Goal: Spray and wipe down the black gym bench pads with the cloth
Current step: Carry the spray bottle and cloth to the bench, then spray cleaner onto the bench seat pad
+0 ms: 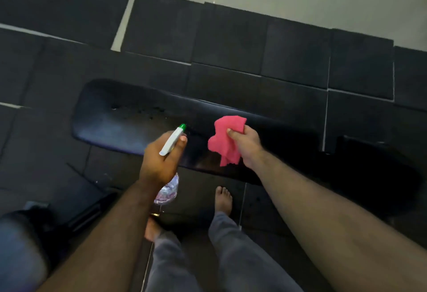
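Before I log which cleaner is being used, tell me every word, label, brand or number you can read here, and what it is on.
None can be read.
Spray bottle in the left hand: no label text visible; its clear body is mostly hidden and blurred.
Pink cloth in the right hand: plain.
Black bench pad: no markings, only droplets.

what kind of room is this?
Most likely a gym or home workout area. A long black padded bench stands on dark interlocking floor mats, and another blue-grey pad sits at lower left.
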The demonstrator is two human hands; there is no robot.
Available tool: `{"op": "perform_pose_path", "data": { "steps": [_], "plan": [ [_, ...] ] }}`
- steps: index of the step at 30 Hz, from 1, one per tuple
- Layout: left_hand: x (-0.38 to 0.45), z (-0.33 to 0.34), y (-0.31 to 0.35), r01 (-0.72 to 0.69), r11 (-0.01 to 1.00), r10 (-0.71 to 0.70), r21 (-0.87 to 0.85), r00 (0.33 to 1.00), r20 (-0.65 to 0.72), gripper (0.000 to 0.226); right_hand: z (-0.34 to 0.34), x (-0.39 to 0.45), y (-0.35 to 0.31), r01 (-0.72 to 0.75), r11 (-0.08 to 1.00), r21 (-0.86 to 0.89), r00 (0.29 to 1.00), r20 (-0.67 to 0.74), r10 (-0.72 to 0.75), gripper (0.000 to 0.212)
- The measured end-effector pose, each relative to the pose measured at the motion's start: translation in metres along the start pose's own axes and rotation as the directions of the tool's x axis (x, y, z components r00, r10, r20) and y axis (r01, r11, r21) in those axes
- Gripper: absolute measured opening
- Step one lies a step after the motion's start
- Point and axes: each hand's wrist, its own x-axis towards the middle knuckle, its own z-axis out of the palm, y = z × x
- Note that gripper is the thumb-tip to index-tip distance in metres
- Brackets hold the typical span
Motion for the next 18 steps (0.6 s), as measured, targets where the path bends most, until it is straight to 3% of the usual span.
{"op": "perform_pose_path", "data": {
  "steps": [2, 4, 8, 11, 13, 15, 18],
  "plan": [
    [0.013, 0.020, 0.003, -0.003, 1.000, 0.002, 0.012, 0.999, 0.036, 0.021, -0.023, 0.021, 0.007, -0.047, 0.929, -0.366, 0.980, -0.195, -0.028, 0.034],
    [0.020, 0.034, 0.003, -0.031, 0.999, 0.028, 0.038, 0.997, 0.065, 0.022, -0.038, 0.033, 0.014, -0.105, 0.809, -0.579, 0.965, -0.257, -0.059, 0.043],
    [0.027, 0.040, -0.007, -0.055, 0.993, 0.044, 0.105, 0.994, 0.103, 0.024, -0.042, 0.046, 0.021, -0.071, 0.729, -0.681, 0.943, -0.285, -0.174, 0.066],
    [0.028, 0.032, -0.015, 0.037, 0.991, -0.045, 0.130, 0.997, 0.055, 0.026, -0.035, 0.041, 0.021, -0.056, 0.639, -0.767, 0.885, -0.334, -0.323, 0.081],
    [0.026, 0.025, -0.020, 0.179, 0.979, -0.178, 0.096, 0.984, -0.021, 0.028, -0.022, 0.031, 0.021, 0.052, 0.522, -0.852, 0.855, -0.233, -0.464, 0.073],
    [0.025, 0.012, -0.025, 0.314, 0.948, -0.307, 0.058, 0.946, -0.105, 0.018, 0.005, 0.018, 0.018, 0.216, 0.323, -0.921, 0.827, -0.002, -0.562, 0.055],
    [0.017, -0.017, -0.036, 0.430, 0.903, -0.418, 0.001, 0.878, -0.233, 0.028, 0.063, 0.002, 0.014, 0.522, 0.085, -0.848, 0.768, 0.424, -0.481, 0.045]
  ]
}}
